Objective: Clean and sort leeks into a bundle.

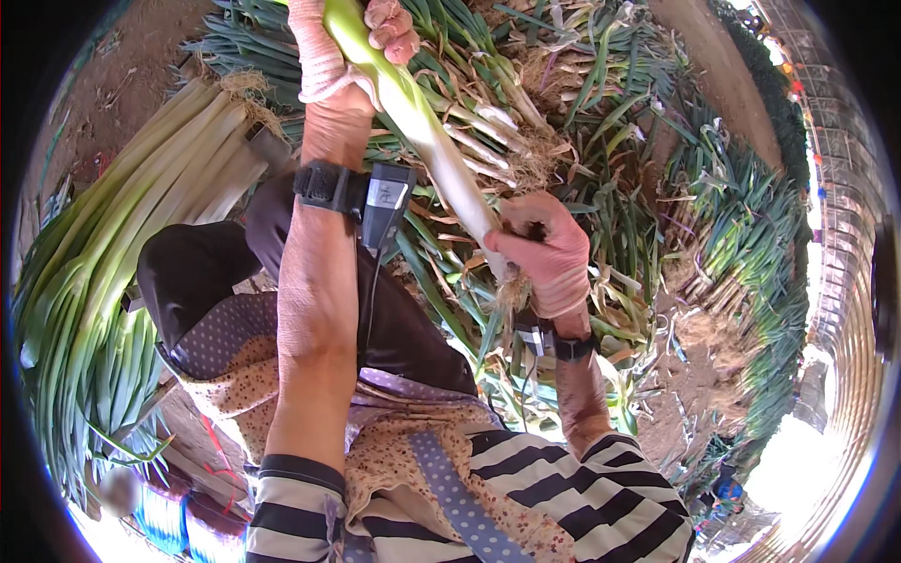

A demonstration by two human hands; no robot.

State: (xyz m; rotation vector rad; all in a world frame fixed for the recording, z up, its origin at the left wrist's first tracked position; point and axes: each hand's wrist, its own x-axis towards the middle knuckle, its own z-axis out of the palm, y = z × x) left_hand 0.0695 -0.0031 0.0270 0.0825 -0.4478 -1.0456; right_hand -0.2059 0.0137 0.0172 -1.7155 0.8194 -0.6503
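Note:
A thick green onion (pixel 439 155) slants across the view, pale green at the top and white toward its root end. My left hand (pixel 321 58), in a pinkish glove, is wrapped round its upper, green part, with the fingertips showing on the far side. Lower down, my right hand (pixel 556 251), also gloved, grips the white part just above the stringy roots (pixel 512 289). The onion's leaf end runs out of the picture at the top. Both wrists wear black straps with small devices.
Cleaned green onions (pixel 141 216) lie in a neat heap at my left. Uncleaned onions with roots (pixel 488 141) are piled in front, above loose leaves (pixel 610 216). More bundles (pixel 741 235) line the right side, beside bare soil (pixel 694 361). My bent knee (pixel 188 272) is at left.

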